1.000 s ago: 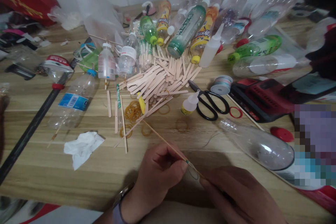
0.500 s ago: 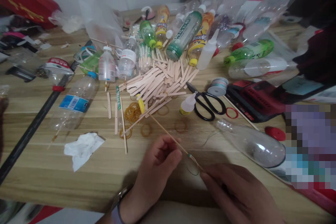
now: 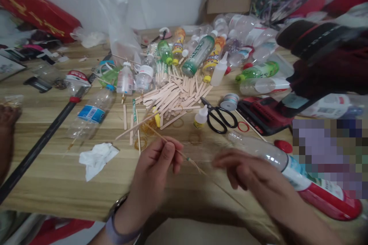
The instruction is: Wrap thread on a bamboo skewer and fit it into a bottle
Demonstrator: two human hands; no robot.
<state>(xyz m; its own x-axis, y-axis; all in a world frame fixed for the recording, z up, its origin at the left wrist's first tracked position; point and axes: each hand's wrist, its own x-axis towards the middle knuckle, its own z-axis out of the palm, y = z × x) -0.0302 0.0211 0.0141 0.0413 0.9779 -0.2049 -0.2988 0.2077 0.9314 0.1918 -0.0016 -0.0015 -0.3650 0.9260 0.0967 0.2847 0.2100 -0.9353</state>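
Observation:
My left hand [image 3: 156,164] pinches a thin bamboo stick [image 3: 227,191] between thumb and fingers. The stick slants from the rubber bands [image 3: 140,142] down to the lower right. Just beyond my fingertips, a small green knot and a loop of thread [image 3: 197,165] sit on it. My right hand [image 3: 244,168] hovers above the stick's lower half, apart from it. Its fingers are stretched, slightly curved and blurred, and nothing shows in them. A flat wooden stick [image 3: 129,127] crosses near the far end of the bamboo stick.
Ahead lies a pile of craft sticks [image 3: 169,95]. Black scissors [image 3: 220,118], a small glue bottle [image 3: 200,116] and a wire spool [image 3: 230,102] lie to its right. Plastic bottles [image 3: 96,111] stand around. Another person's hand [image 3: 10,122] rests at the left edge.
My right hand has let go of the stick's lower end and lifted away from it. My left hand has shifted left and up with the stick; the view has moved too.

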